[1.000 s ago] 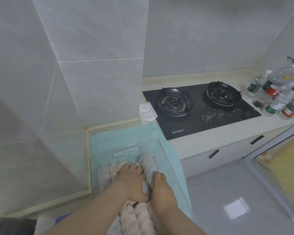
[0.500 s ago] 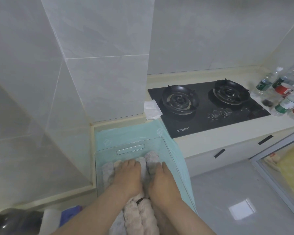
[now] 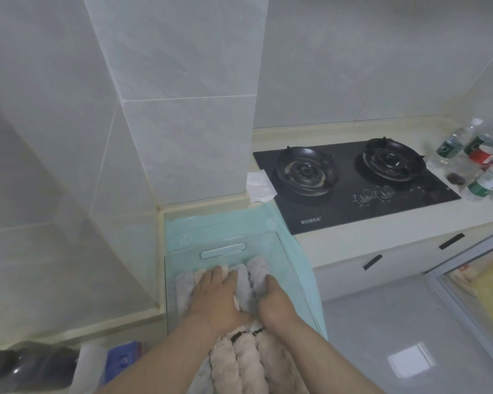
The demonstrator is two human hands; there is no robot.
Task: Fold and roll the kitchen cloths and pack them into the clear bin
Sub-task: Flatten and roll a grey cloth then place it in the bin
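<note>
- The rolled cloths [image 3: 258, 267] could spring open if the press is lifted too fast, because soft rolls push back.
- The clear bin [image 3: 222, 247] could be slid on the green cloth [image 3: 219, 223] under it, toward the worktop [image 3: 339, 240] edge, if it is pushed sideways.
- A roll could be dragged out if it is caught by bent fingers.
- The left grip [image 3: 215, 297] is laid flat with straight fingers. Nothing is grasped; the rolls are pressed right under it.
- The right grip [image 3: 276, 301] is dug down between the rolls, just beside the left grip. Its fingertips are hidden, so a pinch cannot be told.
- The rolls are packed inside the bin, under both grips.
</note>
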